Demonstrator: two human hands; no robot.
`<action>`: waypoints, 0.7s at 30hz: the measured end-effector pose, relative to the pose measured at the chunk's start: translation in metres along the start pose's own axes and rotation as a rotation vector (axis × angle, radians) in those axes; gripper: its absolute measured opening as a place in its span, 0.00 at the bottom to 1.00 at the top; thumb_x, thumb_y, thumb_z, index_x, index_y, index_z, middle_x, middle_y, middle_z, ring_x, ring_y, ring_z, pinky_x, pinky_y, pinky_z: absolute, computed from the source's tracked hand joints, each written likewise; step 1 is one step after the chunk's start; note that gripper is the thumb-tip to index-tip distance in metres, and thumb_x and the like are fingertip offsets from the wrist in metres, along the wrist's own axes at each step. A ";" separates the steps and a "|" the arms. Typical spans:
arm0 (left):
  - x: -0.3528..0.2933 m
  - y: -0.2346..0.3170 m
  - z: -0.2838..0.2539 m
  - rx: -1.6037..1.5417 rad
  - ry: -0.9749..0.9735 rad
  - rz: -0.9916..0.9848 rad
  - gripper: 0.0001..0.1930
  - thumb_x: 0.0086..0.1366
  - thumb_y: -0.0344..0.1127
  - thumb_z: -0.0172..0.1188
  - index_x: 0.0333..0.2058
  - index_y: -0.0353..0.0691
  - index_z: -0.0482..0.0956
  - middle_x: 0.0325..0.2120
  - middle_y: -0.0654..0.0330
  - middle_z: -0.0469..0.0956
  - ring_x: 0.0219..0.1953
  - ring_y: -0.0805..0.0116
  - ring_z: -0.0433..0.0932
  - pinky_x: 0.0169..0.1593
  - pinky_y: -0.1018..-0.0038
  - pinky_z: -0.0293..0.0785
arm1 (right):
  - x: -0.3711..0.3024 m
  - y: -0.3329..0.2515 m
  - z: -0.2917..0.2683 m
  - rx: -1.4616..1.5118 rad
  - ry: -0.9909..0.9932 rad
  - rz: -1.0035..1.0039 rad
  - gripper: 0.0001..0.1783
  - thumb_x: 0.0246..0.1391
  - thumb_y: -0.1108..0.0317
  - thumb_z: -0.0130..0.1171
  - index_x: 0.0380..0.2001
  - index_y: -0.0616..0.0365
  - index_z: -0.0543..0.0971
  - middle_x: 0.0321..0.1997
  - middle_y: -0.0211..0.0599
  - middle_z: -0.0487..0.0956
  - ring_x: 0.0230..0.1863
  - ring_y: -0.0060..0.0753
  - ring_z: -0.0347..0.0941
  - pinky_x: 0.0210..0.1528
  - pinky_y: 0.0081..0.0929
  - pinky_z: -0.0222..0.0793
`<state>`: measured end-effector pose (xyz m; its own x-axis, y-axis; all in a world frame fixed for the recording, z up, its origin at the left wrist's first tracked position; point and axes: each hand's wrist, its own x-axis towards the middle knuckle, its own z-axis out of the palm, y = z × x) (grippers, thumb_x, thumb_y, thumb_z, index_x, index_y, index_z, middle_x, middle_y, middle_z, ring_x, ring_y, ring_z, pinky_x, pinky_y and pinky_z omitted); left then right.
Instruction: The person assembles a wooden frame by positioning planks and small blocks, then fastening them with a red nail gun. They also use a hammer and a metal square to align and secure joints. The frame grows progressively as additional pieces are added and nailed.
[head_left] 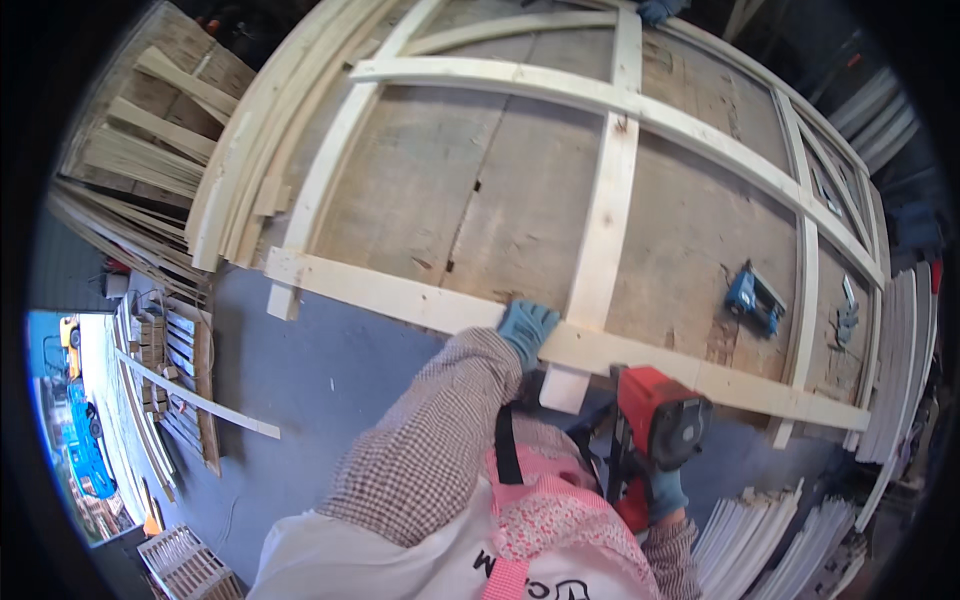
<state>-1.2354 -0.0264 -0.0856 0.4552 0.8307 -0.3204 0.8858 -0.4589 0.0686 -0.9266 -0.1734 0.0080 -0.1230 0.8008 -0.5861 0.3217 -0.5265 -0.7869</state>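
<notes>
A pale timber frame point(613, 205) of crossing slats lies across a worn wooden tabletop. My left hand point(528, 330), in a blue glove, grips the frame's near rail point(400, 295) just left of where an upright slat meets it, fingers bent over the top. In my right hand point(667, 495), also gloved, is a red and black nail gun point(660, 415). Its front end is close to the near rail, right of that joint; whether it touches cannot be made out. The right fingers are partly hidden behind the tool.
A blue nail gun point(755, 300) lies on the tabletop within the frame, with a glove point(846, 322) farther right. Another person's gloved hand point(660, 10) is at the far edge. Long slats point(280, 130) lie at left; bundled strips point(745, 540) stand at lower right.
</notes>
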 end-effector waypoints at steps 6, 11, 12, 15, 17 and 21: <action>0.001 0.001 -0.015 -0.039 -0.068 -0.012 0.46 0.36 0.61 0.67 0.53 0.45 0.63 0.44 0.59 0.67 0.50 0.63 0.66 0.55 0.65 0.57 | 0.001 -0.091 0.000 0.085 -0.128 0.170 0.14 0.55 0.63 0.48 0.24 0.62 0.74 0.22 0.33 0.73 0.24 0.27 0.70 0.30 0.26 0.66; 0.002 0.001 -0.010 -0.022 -0.082 -0.006 0.45 0.38 0.59 0.67 0.53 0.44 0.63 0.45 0.59 0.66 0.52 0.63 0.65 0.57 0.65 0.55 | 0.022 -0.077 0.004 0.125 -0.135 0.144 0.11 0.53 0.64 0.50 0.26 0.62 0.73 0.21 0.33 0.72 0.22 0.27 0.69 0.27 0.25 0.66; 0.002 0.000 -0.008 -0.018 -0.081 -0.009 0.44 0.38 0.59 0.67 0.53 0.44 0.63 0.45 0.59 0.66 0.52 0.63 0.65 0.57 0.64 0.55 | 0.025 -0.074 0.007 0.253 -0.133 0.178 0.09 0.52 0.65 0.52 0.28 0.62 0.73 0.21 0.33 0.73 0.21 0.27 0.69 0.25 0.24 0.66; -0.001 -0.002 -0.007 -0.015 -0.086 -0.016 0.44 0.38 0.59 0.67 0.53 0.44 0.63 0.46 0.59 0.66 0.52 0.62 0.64 0.57 0.64 0.55 | 0.027 -0.077 0.012 0.343 -0.144 0.213 0.08 0.51 0.66 0.53 0.29 0.61 0.74 0.20 0.33 0.73 0.20 0.27 0.69 0.23 0.24 0.66; -0.001 -0.002 -0.008 -0.029 -0.107 -0.008 0.44 0.38 0.59 0.67 0.53 0.44 0.63 0.46 0.59 0.65 0.53 0.62 0.64 0.57 0.64 0.54 | 0.027 -0.085 0.015 0.245 -0.169 0.222 0.09 0.52 0.65 0.52 0.26 0.61 0.73 0.20 0.33 0.72 0.21 0.27 0.69 0.25 0.24 0.65; 0.003 -0.002 -0.007 -0.056 -0.098 -0.019 0.44 0.38 0.59 0.67 0.53 0.44 0.63 0.45 0.59 0.65 0.52 0.62 0.64 0.56 0.64 0.55 | 0.019 -0.108 0.011 -0.063 -0.221 0.201 0.14 0.55 0.63 0.48 0.22 0.62 0.72 0.22 0.33 0.72 0.24 0.27 0.68 0.30 0.24 0.64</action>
<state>-1.2357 -0.0206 -0.0796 0.4297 0.8032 -0.4126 0.8991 -0.4229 0.1131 -0.9745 -0.1044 0.0800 -0.2497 0.5973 -0.7622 0.4169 -0.6441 -0.6413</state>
